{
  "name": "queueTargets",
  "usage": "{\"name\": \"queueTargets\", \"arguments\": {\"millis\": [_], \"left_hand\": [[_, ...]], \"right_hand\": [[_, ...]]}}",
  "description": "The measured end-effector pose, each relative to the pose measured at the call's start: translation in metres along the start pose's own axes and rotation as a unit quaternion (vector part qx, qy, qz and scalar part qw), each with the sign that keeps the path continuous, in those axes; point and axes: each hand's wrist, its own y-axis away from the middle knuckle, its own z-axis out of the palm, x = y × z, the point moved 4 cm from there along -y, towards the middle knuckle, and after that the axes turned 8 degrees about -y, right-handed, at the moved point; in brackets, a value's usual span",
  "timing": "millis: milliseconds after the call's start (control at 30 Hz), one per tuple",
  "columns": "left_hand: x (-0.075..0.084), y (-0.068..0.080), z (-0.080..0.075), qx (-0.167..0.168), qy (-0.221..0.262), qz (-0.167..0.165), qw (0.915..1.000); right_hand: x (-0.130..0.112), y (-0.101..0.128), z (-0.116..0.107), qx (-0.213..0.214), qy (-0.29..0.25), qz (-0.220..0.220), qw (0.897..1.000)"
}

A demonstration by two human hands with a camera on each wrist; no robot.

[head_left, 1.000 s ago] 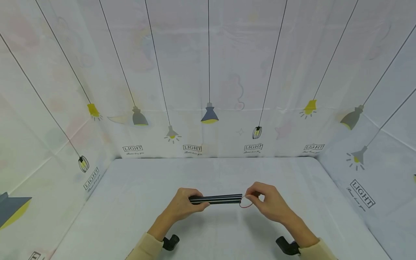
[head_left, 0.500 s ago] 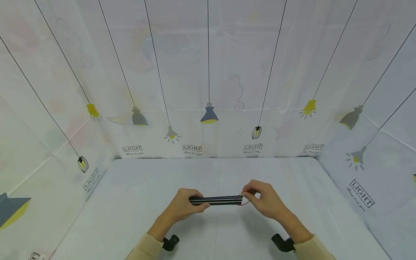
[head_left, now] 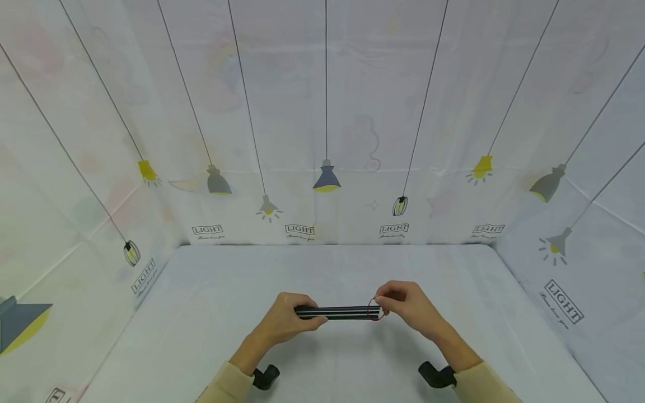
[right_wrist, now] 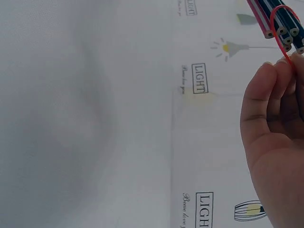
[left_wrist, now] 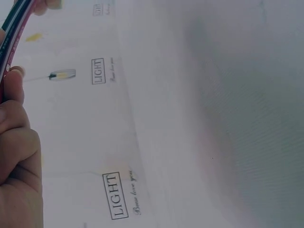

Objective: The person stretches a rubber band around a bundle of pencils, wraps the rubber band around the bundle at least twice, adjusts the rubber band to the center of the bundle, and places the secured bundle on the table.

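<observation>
A bundle of several striped pencils (head_left: pixel 337 313) lies level above the table, gripped at its left end by my left hand (head_left: pixel 286 320). My right hand (head_left: pixel 413 310) is at the bundle's other end, pinching a thin red rubber band (right_wrist: pixel 275 37). In the head view the band's loop surrounds the pencils' right ends. Seen from the right wrist, the flat pencil ends (right_wrist: pixel 281 30) show dark and pink barrels, with the band passing across them. The left wrist view catches only part of the pencils (left_wrist: pixel 13 35) and the curled left fingers (left_wrist: pixel 16 142).
The white-covered table (head_left: pixel 332 268) extends beneath both hands. Behind it and at the sides hangs a pale cloth (head_left: pixel 282 112) printed with lamps and LIGHT labels. Black camera mounts (head_left: pixel 436 374) sit at both wrists.
My right hand has shifted a little left, bringing the rubber band from beside the pencil ends to around them. The left hand and pencils have stayed almost still.
</observation>
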Motion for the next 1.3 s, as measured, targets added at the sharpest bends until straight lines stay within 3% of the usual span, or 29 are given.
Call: {"name": "queueTargets", "arguments": {"millis": [267, 500, 733, 900, 1067, 1200, 1300], "left_hand": [[0.0, -0.002, 0.001, 0.006, 0.024, -0.007, 0.9997], [-0.002, -0.002, 0.0, 0.018, 0.048, -0.045, 0.9977], [-0.006, -0.002, 0.001, 0.037, 0.056, -0.067, 0.9955], [-0.004, -0.002, 0.001, 0.049, 0.057, -0.065, 0.9951], [-0.005, -0.003, 0.001, 0.065, 0.046, -0.066, 0.9947], [-0.008, -0.003, 0.002, 0.07, 0.04, -0.074, 0.994], [-0.009, -0.003, 0.001, 0.069, 0.037, -0.078, 0.9939]], "right_hand": [[0.018, -0.001, 0.007, -0.016, -0.075, 0.037, 0.996], [0.024, 0.002, 0.022, -0.023, -0.117, 0.034, 0.992], [0.027, 0.007, 0.034, -0.015, -0.141, 0.032, 0.989], [0.028, 0.01, 0.044, -0.004, -0.136, 0.047, 0.99], [0.024, 0.014, 0.05, 0.046, -0.111, 0.058, 0.991], [0.018, 0.019, 0.053, 0.127, -0.094, 0.056, 0.986], [0.013, 0.021, 0.056, 0.185, -0.079, 0.029, 0.979]]}}
